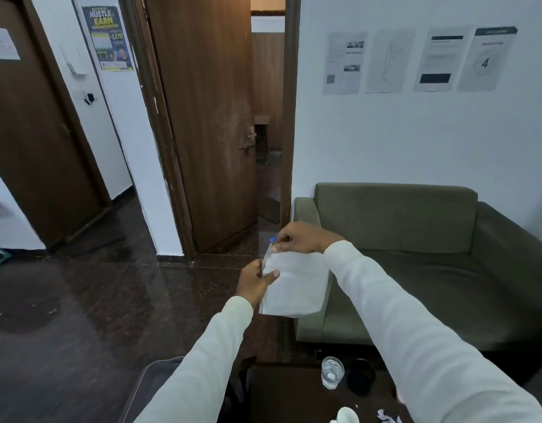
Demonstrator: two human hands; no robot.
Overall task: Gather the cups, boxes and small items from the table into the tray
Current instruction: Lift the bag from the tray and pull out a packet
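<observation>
Both my hands hold a white plastic pouch point(294, 285) up in the air above the floor, ahead of the table. My left hand point(256, 282) grips its left edge, thumb on the front. My right hand point(303, 238) pinches its top, where a small blue piece point(272, 239) shows. Below, on the dark table point(282, 398), stand a clear glass cup point(332, 372), a black round item point(361, 380), a white object point(347, 416) cut off by the bottom edge, and crumpled white scraps point(388, 418). No tray is in view.
An olive sofa point(416, 254) stands to the right against the white wall. A brown door point(208, 117) hangs ajar straight ahead, with a second door point(28, 132) on the left. The floor is dark polished stone point(96, 300). A grey chair point(147, 389) edge shows at the bottom left.
</observation>
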